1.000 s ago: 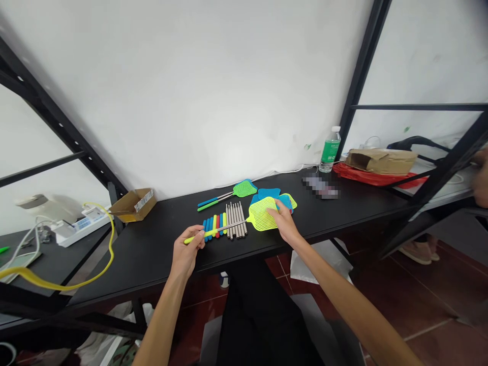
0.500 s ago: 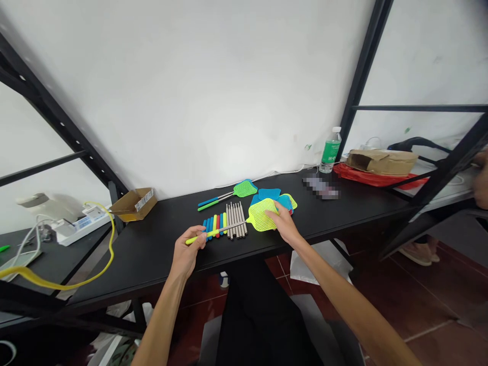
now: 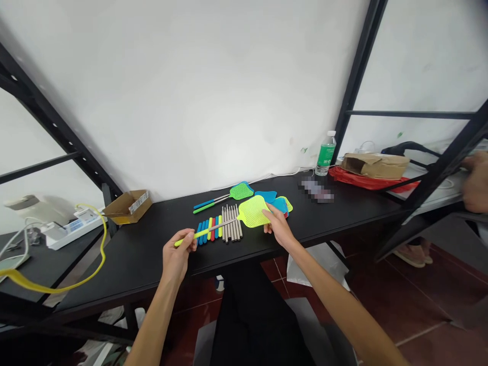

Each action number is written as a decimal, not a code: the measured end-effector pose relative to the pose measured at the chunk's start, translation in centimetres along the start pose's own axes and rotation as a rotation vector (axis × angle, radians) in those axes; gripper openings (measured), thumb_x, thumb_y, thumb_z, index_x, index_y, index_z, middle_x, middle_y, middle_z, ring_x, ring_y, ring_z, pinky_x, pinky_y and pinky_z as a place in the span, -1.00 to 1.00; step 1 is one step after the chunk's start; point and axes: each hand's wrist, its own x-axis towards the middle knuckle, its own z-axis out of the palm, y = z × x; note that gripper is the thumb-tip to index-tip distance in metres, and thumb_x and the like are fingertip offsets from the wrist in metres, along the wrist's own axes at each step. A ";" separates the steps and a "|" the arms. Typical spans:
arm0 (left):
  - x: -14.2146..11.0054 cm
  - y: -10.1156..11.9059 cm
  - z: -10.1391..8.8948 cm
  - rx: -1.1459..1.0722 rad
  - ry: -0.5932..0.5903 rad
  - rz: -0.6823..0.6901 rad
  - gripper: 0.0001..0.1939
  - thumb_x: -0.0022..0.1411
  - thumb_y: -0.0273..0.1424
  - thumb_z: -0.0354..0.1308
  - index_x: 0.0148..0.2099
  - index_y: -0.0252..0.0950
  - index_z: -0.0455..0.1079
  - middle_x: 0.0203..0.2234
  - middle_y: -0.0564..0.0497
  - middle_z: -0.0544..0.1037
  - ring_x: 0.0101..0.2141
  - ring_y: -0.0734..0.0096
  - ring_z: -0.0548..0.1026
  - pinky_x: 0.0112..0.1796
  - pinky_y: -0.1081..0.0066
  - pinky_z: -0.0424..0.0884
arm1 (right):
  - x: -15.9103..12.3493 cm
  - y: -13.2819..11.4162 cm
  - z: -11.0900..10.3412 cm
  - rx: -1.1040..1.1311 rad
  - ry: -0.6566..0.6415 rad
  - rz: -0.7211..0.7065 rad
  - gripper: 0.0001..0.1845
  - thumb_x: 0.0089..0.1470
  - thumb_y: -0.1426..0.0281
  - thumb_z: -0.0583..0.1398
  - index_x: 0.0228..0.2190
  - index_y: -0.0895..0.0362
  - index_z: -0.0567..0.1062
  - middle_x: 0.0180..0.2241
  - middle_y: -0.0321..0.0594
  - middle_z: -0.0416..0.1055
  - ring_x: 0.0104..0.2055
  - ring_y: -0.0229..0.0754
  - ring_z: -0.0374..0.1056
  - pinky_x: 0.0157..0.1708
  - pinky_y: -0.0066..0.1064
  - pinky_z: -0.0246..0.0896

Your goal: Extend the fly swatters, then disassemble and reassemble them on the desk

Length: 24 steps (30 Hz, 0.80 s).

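My left hand is closed round the yellow handle of a yellow fly swatter, lifted a little above the black table. My right hand pinches the near right corner of its mesh head. Under the swatter's metal shaft lie a row of coloured handles and a row of metal rods. Behind my right hand is a pile of blue and yellow swatter heads. A finished green swatter lies further back.
An open cardboard box sits at the table's back left. A green-labelled water bottle stands at the back right, beside a brown package on red bags. Another person's hand shows at the right edge. A yellow cable hangs left.
Both hands have raised the yellow swatter off the pile and drawn it left and toward me. The view has shifted slightly.
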 end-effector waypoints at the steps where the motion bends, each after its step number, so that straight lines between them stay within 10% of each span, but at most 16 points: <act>1: 0.1 0.2 -0.1 0.015 0.033 0.013 -0.74 0.03 -0.30 0.39 -0.25 -0.34 0.53 -0.55 0.06 0.44 -0.51 0.50 0.38 -0.50 0.48 0.31 | 0.1 0.1 0.0 0.007 0.007 0.005 -0.37 0.13 0.13 0.15 0.16 0.16 0.33 -0.46 -0.24 0.51 -0.68 -0.35 0.20 -0.71 -0.52 -0.03; 13: 4.6 2.5 -2.9 0.195 0.285 -0.028 -0.66 -0.12 -0.26 0.44 -0.30 -0.33 0.52 -0.48 0.02 0.58 -0.41 0.44 0.54 -0.50 0.57 0.35 | 0.3 -0.4 -0.2 -0.044 -0.052 -0.004 -0.46 0.16 0.23 0.15 0.13 0.20 0.39 -0.49 -0.22 0.55 -0.67 -0.35 0.22 -0.62 -0.50 0.09; 24: 10.5 1.6 3.2 0.303 0.194 -0.006 -0.57 -0.20 -0.21 0.44 -0.29 -0.37 0.51 -0.47 -0.04 0.59 -0.47 0.41 0.51 -0.52 0.51 0.32 | 0.5 -0.3 -0.4 -0.088 -0.069 -0.023 -0.52 0.18 0.26 0.12 0.08 0.20 0.43 -0.47 -0.21 0.55 -0.65 -0.34 0.24 -0.61 -0.49 0.09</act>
